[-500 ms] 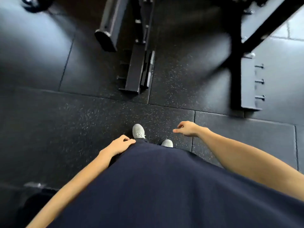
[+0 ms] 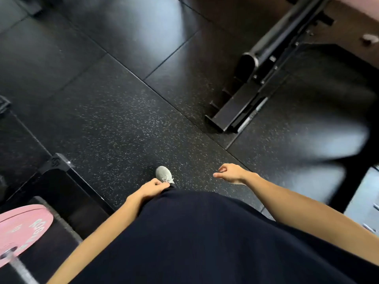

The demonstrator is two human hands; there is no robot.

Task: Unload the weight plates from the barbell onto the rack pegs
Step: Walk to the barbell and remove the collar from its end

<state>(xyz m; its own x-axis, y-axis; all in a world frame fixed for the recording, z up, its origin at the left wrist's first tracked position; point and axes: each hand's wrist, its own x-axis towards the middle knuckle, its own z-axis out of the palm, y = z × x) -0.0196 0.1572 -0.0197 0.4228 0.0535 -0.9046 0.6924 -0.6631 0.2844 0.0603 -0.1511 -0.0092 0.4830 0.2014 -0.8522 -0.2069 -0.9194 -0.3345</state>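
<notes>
A pink weight plate [image 2: 22,228] sits on a steel barbell sleeve [image 2: 19,265] at the bottom left. My left hand [image 2: 150,188] hangs by my hip with loosely curled fingers and holds nothing. My right hand [image 2: 229,173] swings free over the floor, fingers loosely curled, empty. Both hands are well away from the plate. A black rack foot [image 2: 233,111] with a long bar [image 2: 272,37] above it lies at the upper right. Small pegs [image 2: 369,227] show at the right edge.
Black speckled rubber floor tiles [image 2: 114,119] fill the middle. A black frame post with a bracket [image 2: 56,163] stands at the left, beside the pink plate. My grey shoe [image 2: 164,174] is on the floor ahead of me. A dark rack upright [image 2: 348,181] crosses the right side.
The view has swung left: the rack foot moved to the upper right and the pink plate on the barbell came into view at the bottom left. Both hands still hang empty.
</notes>
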